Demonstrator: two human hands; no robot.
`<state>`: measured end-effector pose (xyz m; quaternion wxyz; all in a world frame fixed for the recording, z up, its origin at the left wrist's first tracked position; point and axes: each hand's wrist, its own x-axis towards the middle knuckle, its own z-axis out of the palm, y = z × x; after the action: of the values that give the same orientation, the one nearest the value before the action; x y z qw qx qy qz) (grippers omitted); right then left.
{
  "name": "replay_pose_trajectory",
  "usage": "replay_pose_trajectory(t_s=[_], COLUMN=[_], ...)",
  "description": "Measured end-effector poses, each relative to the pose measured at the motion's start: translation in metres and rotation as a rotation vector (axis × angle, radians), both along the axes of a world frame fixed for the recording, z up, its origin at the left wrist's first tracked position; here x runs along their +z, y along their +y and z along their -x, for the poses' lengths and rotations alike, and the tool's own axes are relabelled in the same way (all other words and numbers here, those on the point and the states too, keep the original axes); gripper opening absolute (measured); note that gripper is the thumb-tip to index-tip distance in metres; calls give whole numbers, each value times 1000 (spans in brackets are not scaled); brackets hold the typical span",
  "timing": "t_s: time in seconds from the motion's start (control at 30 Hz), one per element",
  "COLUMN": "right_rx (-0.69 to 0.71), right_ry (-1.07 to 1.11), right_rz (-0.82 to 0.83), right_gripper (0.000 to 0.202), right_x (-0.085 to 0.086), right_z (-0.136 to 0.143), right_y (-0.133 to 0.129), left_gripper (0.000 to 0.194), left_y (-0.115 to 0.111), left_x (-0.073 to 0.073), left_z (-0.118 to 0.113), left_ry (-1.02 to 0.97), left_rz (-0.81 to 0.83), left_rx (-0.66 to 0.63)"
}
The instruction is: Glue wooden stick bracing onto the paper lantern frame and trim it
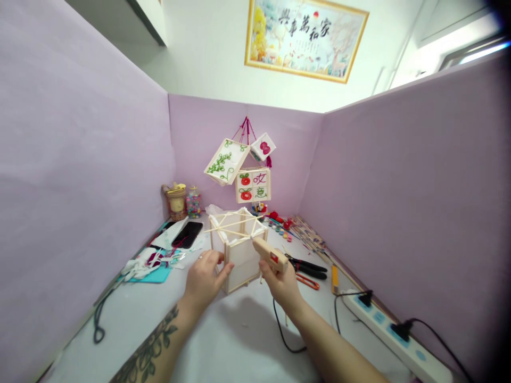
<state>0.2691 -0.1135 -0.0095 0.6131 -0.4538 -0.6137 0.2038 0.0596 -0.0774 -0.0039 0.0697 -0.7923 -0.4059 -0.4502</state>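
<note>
A lantern frame (243, 260) of thin wooden sticks with white panels stands upright on the table, with crossed sticks over its top. My left hand (207, 274) grips the frame's near left corner, thumb on the front side and fingers round the left side. In my right hand (279, 282) is a beige hot glue gun (271, 254), its nozzle at the top edge near the frame's right front corner. Whether the nozzle touches the wood I cannot tell. The gun's black cord (281, 330) hangs down to the table.
Right of the frame lie black-handled pliers (309, 267), an orange cutter (307, 282) and a white power strip (395, 332) with plugs. A phone (187, 235) and scraps lie left. Decorated lanterns (253, 185) hang at the back wall; purple partitions (399, 175) enclose the table.
</note>
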Motion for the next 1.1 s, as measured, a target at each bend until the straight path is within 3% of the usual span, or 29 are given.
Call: replay_pose_trajectory(t_s=[0.6,1.1], right_rx=[43,-16], right_ry=[61,-9], right_rz=[36,-24], right_gripper=[21,25], right_x=[-1,-1], right_z=[3,0], right_y=[0,1], left_gripper=[24,22], left_y=[1,2], left_x=[0,-2], left_z=[1,2], left_ry=[11,16], left_rz=[-11,-66], left_rx=[-3,-10])
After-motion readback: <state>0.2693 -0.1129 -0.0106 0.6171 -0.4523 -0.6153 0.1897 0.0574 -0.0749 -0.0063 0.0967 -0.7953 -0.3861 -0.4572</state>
